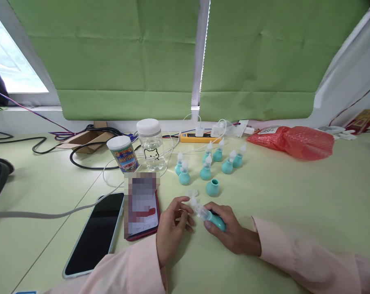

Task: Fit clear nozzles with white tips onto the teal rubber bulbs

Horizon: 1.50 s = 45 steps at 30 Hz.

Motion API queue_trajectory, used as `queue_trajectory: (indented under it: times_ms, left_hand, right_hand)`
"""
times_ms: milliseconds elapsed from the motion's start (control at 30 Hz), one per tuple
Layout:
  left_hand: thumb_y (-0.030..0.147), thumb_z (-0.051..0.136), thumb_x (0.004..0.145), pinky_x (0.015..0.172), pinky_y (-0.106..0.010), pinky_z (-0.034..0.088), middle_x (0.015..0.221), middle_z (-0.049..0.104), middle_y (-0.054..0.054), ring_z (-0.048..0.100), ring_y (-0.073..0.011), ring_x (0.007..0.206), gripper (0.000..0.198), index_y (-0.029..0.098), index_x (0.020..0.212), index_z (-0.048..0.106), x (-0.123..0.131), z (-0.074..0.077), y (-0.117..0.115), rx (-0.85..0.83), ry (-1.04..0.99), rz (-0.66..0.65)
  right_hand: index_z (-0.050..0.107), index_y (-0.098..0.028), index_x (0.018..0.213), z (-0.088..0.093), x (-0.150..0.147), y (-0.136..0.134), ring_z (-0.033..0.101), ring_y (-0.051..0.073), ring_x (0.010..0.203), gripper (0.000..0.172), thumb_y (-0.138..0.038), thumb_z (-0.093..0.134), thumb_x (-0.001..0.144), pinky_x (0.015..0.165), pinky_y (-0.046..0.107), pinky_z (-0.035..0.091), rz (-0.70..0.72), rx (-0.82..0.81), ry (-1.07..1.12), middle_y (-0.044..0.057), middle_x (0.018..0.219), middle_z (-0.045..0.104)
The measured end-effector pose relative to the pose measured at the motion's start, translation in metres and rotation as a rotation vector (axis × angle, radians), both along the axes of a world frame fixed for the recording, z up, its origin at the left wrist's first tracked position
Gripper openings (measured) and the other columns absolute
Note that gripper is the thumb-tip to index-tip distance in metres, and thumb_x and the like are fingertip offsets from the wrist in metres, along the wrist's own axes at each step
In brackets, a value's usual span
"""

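My right hand (230,232) is closed around a teal rubber bulb with a clear nozzle (211,217), held on its side just above the table. My left hand (172,226) has its fingers curled, with the fingertips pinching at the clear tip of that nozzle. Just beyond the hands stands a teal bulb without a nozzle (212,187), and beside it lies a small clear cap (192,192). Several finished teal bulbs with white tips (206,171) stand in a cluster farther back.
Two phones lie to the left: a dark-screened one (94,234) and a red-cased one (143,212). Behind them stand a printed can (123,154) and a clear jar with a cat drawing (151,145). Cables, a yellow power strip (199,136) and a red plastic bag (295,141) line the back.
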<state>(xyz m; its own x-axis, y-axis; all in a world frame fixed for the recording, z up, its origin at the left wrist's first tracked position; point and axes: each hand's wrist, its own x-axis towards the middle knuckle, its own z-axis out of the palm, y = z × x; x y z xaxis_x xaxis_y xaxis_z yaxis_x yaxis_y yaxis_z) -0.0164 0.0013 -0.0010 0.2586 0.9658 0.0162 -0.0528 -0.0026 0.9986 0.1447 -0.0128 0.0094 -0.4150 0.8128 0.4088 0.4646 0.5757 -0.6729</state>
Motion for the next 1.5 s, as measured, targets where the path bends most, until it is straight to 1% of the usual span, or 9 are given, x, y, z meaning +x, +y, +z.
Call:
queue_trajectory:
  times_ms: [133,267,433,567,700,933,1167,1333,1500]
  left_hand:
    - [0.022,0.048,0.077,0.052,-0.025,0.047,0.076,0.051,-0.001,0.053,-0.0127,0.06,0.02,0.018,0.096,0.047,-0.003,0.005,-0.004,-0.013,-0.034,-0.043]
    - [0.027,0.046,0.079,0.045,-0.019,0.035,0.062,0.045,0.003,0.042,-0.0087,0.051,0.012,0.016,0.083,0.05,-0.007,0.008,-0.008,0.027,0.057,-0.128]
    - [0.034,0.052,0.075,0.043,-0.02,0.021,0.049,0.031,0.006,0.028,-0.0078,0.047,0.03,0.016,0.053,0.041,-0.005,0.007,-0.009,0.211,0.429,-0.157]
    - [0.039,0.039,0.081,0.042,-0.022,0.02,0.044,0.029,0.006,0.026,-0.0078,0.044,0.04,0.017,0.048,0.037,-0.003,0.006,-0.008,0.251,0.432,-0.227]
    - [0.045,0.034,0.081,0.039,-0.021,0.02,0.042,0.032,0.005,0.027,-0.0071,0.04,0.044,0.017,0.048,0.036,-0.001,0.004,-0.007,0.1,0.254,-0.255]
    - [0.057,0.041,0.072,0.031,-0.017,0.017,0.033,0.035,0.006,0.027,-0.004,0.029,0.048,0.017,0.045,0.038,0.003,-0.002,-0.005,-0.233,0.033,-0.233]
    - [0.051,0.039,0.073,0.028,-0.016,0.01,0.027,0.028,0.008,0.019,-0.0032,0.024,0.044,0.019,0.044,0.034,0.003,0.005,-0.003,-0.55,-0.181,-0.233]
    - [0.047,0.045,0.074,0.03,-0.016,0.016,0.031,0.033,0.007,0.024,-0.0035,0.028,0.041,0.017,0.048,0.037,0.001,0.005,-0.003,-0.316,-0.165,-0.105]
    - [0.043,0.047,0.078,0.036,-0.017,0.029,0.043,0.04,0.007,0.036,-0.0063,0.038,0.028,0.016,0.069,0.046,-0.003,0.009,-0.004,-0.038,-0.084,0.06]
  right_hand:
    - [0.048,-0.019,0.083,-0.005,-0.004,0.004,0.05,0.011,0.061,0.006,-0.022,0.044,0.079,0.059,0.022,0.041,0.003,-0.043,0.017,0.0,0.07,0.056]
    - [0.051,-0.017,0.077,-0.01,-0.006,0.005,0.05,0.012,0.056,0.011,-0.024,0.055,0.07,0.053,0.023,0.039,-0.034,0.09,-0.019,0.001,0.063,0.056]
    - [0.049,-0.017,0.067,-0.01,-0.006,0.002,0.046,0.011,0.05,0.012,-0.027,0.052,0.072,0.047,0.023,0.035,0.025,0.217,-0.08,0.001,0.057,0.051]
    - [0.047,-0.017,0.068,-0.01,-0.006,0.002,0.046,0.011,0.053,0.015,-0.029,0.048,0.077,0.049,0.023,0.036,0.101,0.23,-0.12,0.001,0.059,0.051]
    - [0.047,-0.018,0.072,-0.012,-0.006,0.003,0.046,0.011,0.054,0.017,-0.034,0.048,0.079,0.05,0.023,0.036,0.136,0.186,-0.096,0.0,0.061,0.049]
    - [0.05,-0.017,0.076,-0.011,-0.006,0.003,0.047,0.012,0.058,0.022,-0.039,0.049,0.079,0.054,0.023,0.039,0.14,0.086,-0.077,0.001,0.065,0.052]
    - [0.045,-0.018,0.075,-0.01,-0.003,0.003,0.047,0.011,0.06,0.017,-0.034,0.049,0.08,0.055,0.022,0.039,0.191,0.175,-0.016,0.001,0.066,0.05]
    - [0.041,-0.02,0.071,-0.009,0.003,0.003,0.043,0.009,0.051,0.012,-0.029,0.047,0.077,0.053,0.023,0.036,0.066,0.152,-0.035,-0.003,0.058,0.046]
    - [0.044,-0.019,0.073,-0.005,0.003,0.003,0.049,0.012,0.055,0.011,-0.03,0.043,0.076,0.056,0.025,0.039,0.217,0.156,-0.123,0.001,0.061,0.052]
